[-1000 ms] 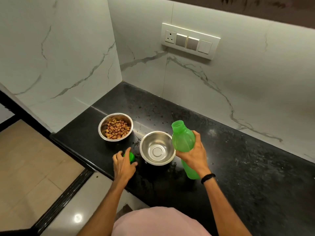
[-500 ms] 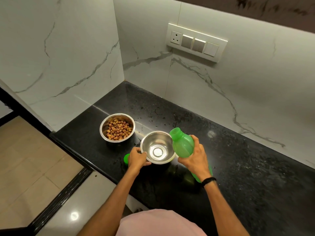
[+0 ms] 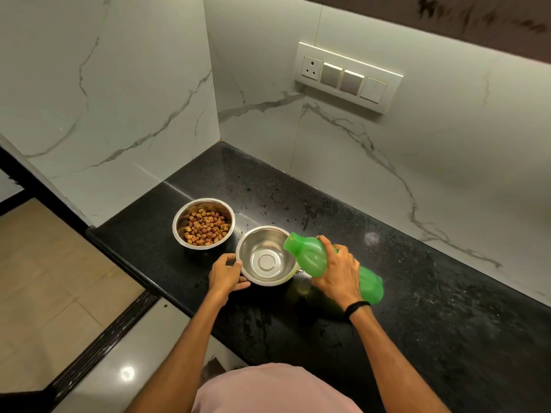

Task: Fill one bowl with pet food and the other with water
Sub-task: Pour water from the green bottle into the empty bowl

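Note:
Two steel bowls stand on the black counter (image 3: 432,308). The left bowl (image 3: 203,223) holds brown pet food. The right bowl (image 3: 266,260) looks dry inside. My left hand (image 3: 225,274) grips the right bowl's near-left rim. My right hand (image 3: 337,271) holds an uncapped green plastic bottle (image 3: 310,257), tipped nearly flat with its mouth over the right bowl's far-right rim. No water stream is visible. The bottle's green cap is hidden behind my left hand.
Marble walls close the counter's corner at the back and left. A switch panel (image 3: 347,77) is on the back wall. The counter's front edge drops to a tiled floor (image 3: 44,278) on the left. Black counter stretches to the right.
My left hand left the green cap and took hold of the right bowl's rim. My right hand tilted the bottle from upright to nearly flat over that bowl.

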